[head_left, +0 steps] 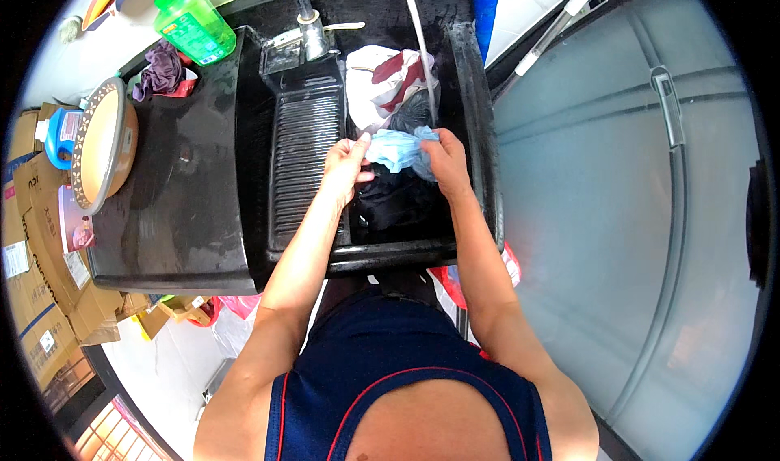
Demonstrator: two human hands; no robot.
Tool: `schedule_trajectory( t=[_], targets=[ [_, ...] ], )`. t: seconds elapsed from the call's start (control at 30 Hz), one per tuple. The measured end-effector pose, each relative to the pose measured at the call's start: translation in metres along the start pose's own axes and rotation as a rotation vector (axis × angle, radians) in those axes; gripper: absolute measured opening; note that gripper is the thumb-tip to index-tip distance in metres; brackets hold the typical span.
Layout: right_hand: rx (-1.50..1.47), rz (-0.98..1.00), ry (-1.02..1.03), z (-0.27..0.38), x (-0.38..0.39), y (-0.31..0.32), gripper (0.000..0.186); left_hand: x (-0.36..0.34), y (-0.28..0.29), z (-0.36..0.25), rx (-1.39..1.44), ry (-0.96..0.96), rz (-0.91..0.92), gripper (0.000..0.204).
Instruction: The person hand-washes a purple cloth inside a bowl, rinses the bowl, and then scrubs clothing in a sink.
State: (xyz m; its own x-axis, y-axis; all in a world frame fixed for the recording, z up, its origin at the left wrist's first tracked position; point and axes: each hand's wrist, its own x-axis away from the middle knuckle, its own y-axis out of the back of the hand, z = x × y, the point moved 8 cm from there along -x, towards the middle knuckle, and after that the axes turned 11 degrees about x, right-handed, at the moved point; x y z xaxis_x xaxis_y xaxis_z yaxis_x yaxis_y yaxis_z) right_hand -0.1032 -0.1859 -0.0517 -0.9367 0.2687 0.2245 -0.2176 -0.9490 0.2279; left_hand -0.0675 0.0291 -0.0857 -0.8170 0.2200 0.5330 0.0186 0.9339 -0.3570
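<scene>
A light blue, crumpled cloth point(395, 149) is stretched between my two hands over the black sink. My left hand point(348, 167) pinches its left end between thumb and fingers. At the other end, my right hand point(448, 160) is closed on the cloth's right side. Just beyond lies a white fabric piece with dark red patches point(383, 81), beside a dark grey bunched cloth point(417, 112). Below my hands, black fabric point(396, 201) lies in the basin. What looks like a thin stream of water point(420, 30) comes down from above on the far side.
A ribbed washboard point(307, 160) forms the sink's left part, with a metal tap point(311, 37) behind it. On the black counter point(187, 193) stand a green pump bottle point(193, 26), a dark purple cloth point(161, 71) and a tilted basin point(106, 144). A frosted glass door point(585, 217) is to the right.
</scene>
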Motion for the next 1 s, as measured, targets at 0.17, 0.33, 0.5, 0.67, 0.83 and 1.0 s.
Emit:
schedule_trajectory(
  t=[0.17, 0.33, 0.5, 0.67, 0.83, 1.0],
  targets=[
    [0.408, -0.122, 0.259, 0.018, 0.026, -0.036, 0.027, 0.010, -0.034, 0.045, 0.565, 0.460, 0.240, 0.054],
    [0.612, -0.083, 0.511, 0.069, 0.096, -0.115, 0.025, -0.049, -0.013, 0.094, 0.896, 0.490, 0.560, 0.043],
    [0.884, 0.036, 0.135, 0.049, 0.034, -0.113, 0.037, -0.052, -0.013, 0.086, 0.834, 0.185, 0.698, 0.040],
    [0.901, -0.156, -0.020, -0.002, -0.020, -0.048, 0.031, -0.007, -0.030, 0.075, 0.390, 0.299, 0.189, 0.031],
    [0.362, -0.168, 0.404, 0.033, 0.059, -0.071, 0.015, -0.018, -0.013, 0.055, 0.499, 0.091, 0.124, 0.021],
    [0.767, 0.073, 0.117, 0.033, 0.063, -0.114, 0.031, -0.031, -0.010, 0.080, 0.785, 0.098, 0.732, 0.023]
  ],
)
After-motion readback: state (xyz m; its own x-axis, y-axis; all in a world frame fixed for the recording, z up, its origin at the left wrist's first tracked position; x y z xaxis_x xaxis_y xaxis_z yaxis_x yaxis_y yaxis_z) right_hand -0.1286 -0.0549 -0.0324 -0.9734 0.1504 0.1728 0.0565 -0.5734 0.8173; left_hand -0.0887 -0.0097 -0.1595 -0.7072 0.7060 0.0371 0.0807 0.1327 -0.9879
